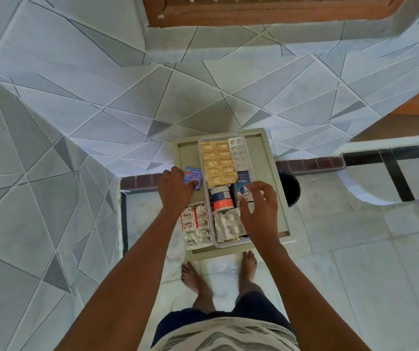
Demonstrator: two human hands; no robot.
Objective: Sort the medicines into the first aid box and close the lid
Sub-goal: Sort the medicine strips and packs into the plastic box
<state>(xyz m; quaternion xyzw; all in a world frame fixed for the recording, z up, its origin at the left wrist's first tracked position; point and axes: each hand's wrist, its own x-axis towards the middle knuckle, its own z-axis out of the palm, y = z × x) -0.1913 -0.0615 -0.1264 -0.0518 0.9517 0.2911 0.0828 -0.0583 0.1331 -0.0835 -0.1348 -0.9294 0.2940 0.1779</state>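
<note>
Head view: a small beige desk (278,183) stands on the tiled floor (355,249), and the clear first aid box (218,243) lies open along its middle, running from the far edge toward the near edge. No lid can be made out.

The box is already well stocked. A gold blister sheet (218,163) and a silver blister strip (240,153) fill its far end, a white bottle (222,197) with a red label lies on its side mid-box beside a blue carton (242,182), and crumpled foil strips (227,224) sit at the near end.

The left hand (175,188) is at the desk's left edge, outside the box, its fingers (193,184) curled round a small blue-purple packet (192,174), probably to carry it in next.

The right hand (260,206) hovers over the box's right side, fingers spread and loose, gripping nothing, just above the blue carton and the foil strips, seemingly to settle them or make room.

A red-printed foil pack (195,225) waits on the desk by the near-left corner, just beside the box wall and near the left wrist, still unsorted.
</note>
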